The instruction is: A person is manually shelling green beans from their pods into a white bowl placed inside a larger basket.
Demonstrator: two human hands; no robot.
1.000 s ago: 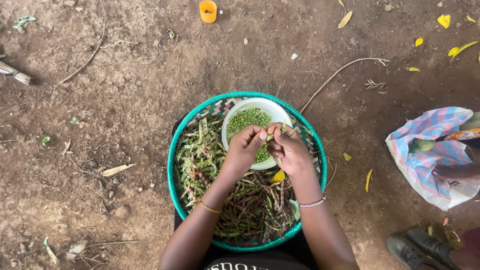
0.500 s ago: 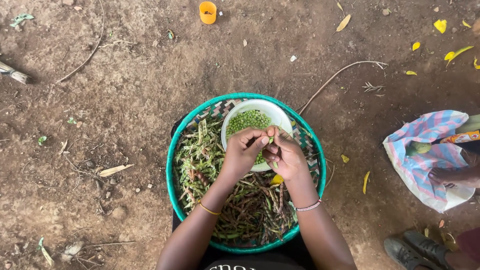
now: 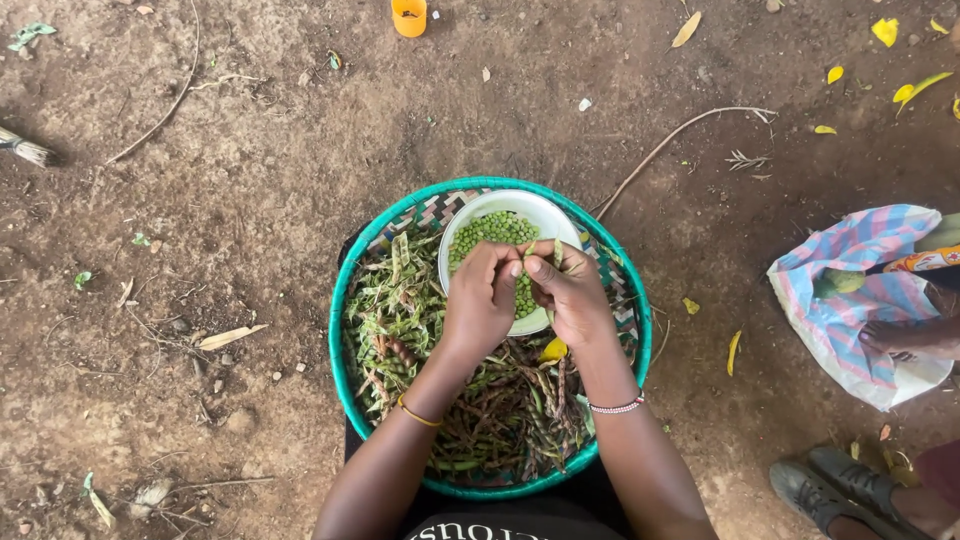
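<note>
While hovering over the white round bowl of shelled green peas (image 3: pixel 497 232), the left hand (image 3: pixel 482 300) and right hand (image 3: pixel 572 296) are pinching a slim green pod (image 3: pixel 556 252) together.

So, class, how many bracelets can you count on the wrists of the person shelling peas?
2: a thin yellow bracelet on the left wrist and a beaded bracelet on the right wrist, both above the pods in the woven basket.

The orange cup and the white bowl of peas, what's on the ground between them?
In the head view, only bare dirt and small debris lie between the orange cup and the white bowl, then the basket's green rim.
</note>
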